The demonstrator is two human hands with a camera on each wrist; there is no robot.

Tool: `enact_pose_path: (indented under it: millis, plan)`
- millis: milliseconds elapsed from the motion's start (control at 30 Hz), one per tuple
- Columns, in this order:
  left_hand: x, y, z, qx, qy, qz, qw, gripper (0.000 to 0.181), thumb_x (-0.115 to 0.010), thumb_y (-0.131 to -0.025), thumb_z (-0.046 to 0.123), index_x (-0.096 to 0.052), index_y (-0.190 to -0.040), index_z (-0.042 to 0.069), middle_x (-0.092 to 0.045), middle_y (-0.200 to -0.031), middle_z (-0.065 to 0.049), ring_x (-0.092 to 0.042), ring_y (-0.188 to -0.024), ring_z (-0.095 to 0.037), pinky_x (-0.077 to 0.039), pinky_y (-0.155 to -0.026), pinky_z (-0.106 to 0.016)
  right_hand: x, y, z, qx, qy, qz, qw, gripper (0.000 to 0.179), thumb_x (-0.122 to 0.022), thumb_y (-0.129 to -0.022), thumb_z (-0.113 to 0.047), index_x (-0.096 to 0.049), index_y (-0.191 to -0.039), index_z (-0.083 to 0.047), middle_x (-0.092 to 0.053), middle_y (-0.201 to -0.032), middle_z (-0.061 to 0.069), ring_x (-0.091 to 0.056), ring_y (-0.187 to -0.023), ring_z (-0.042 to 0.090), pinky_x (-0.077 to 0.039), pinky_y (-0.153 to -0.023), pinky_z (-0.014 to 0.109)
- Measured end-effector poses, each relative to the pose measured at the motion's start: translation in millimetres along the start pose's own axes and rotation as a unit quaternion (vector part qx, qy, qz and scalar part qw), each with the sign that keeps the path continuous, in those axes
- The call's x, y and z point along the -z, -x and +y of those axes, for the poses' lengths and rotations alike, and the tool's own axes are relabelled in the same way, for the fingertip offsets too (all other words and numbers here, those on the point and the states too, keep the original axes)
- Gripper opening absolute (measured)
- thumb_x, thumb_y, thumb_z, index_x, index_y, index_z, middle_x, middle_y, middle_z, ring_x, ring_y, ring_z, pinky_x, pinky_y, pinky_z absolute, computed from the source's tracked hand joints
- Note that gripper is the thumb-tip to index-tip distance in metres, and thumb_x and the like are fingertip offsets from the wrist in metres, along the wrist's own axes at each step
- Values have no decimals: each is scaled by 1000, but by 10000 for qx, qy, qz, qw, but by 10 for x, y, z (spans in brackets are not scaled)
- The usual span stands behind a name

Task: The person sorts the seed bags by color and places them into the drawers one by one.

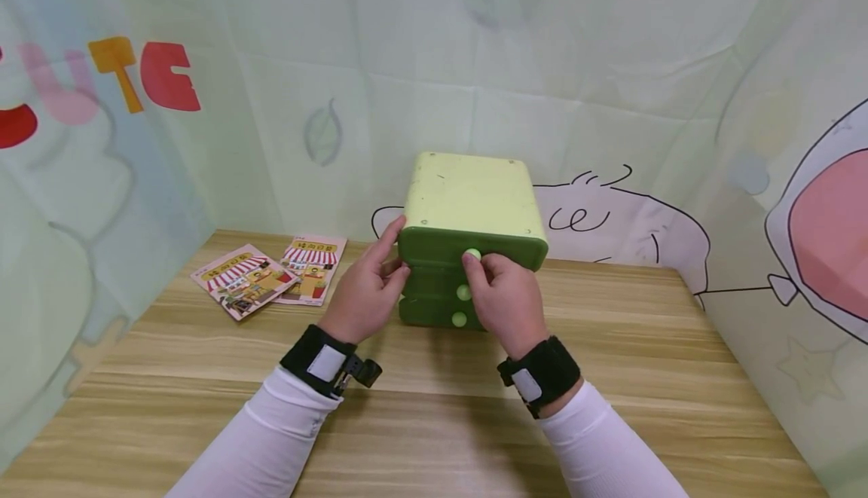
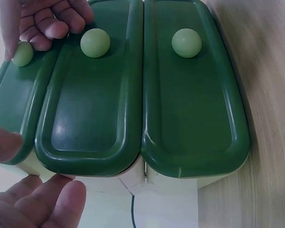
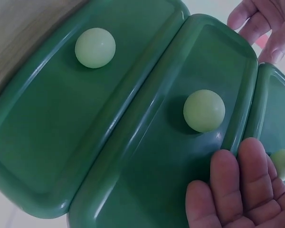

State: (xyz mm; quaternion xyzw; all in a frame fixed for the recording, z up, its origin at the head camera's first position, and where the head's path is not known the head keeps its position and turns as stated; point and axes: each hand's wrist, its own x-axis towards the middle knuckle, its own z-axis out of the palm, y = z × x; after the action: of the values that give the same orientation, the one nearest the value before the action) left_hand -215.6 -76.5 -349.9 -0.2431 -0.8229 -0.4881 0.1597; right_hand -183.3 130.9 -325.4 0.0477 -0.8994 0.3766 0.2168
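Observation:
A small drawer cabinet (image 1: 478, 193) has a pale yellow-green top and three dark green drawer fronts, each with a round light green knob. My right hand (image 1: 508, 306) pinches the top drawer's knob (image 2: 22, 55) between thumb and fingers. At the cabinet's left side my left hand (image 1: 362, 294) rests with loosely extended fingers, its fingertips at the edge of the top drawer. Below the pinched knob are the middle knob (image 3: 204, 110) and the bottom knob (image 3: 95, 47). All three drawer fronts look nearly level with one another in the left wrist view.
Two pink printed packets (image 1: 244, 281) with a striped shop awning overlap on the wooden table (image 1: 407, 438), left of the cabinet. Behind the table hangs a pale printed cloth (image 1: 420, 99), and more cloth stands along both sides.

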Motion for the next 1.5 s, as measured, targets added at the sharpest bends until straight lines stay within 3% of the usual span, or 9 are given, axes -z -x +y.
enact_pose_path:
  millis: [600,900,1500]
  plan:
    - [7,0,0,-97,76,-6,9999,74,-56,-93,7,-19,-149,39,-29,-148,5,-52,-107,-11,-50,-82,-27,3,-3,-7,-244,-505,-8,9984,46,-51,-92,-53,-65,-70,-14,-52,-54,0,-49,-51,15,-39,-40,32]
    - [11,2,6,-88,78,-25,9999,74,-56,-93,8,-19,-149,39,-29,-148,4,-52,-108,-11,-51,-81,-28,-1,-17,-15,-49,-260,75,9996,52,-50,-90,-60,-58,-60,-17,-50,-49,-3,-47,-49,13,-38,-41,31]
    - [21,4,-4,-65,101,-87,9999,73,-57,-93,11,-19,-149,40,-32,-147,3,-51,-109,-11,-50,-82,-28,-13,5,-13,-222,-390,98,9989,50,-54,-90,-55,-63,-62,-14,-51,-49,-1,-48,-50,15,-38,-41,31]
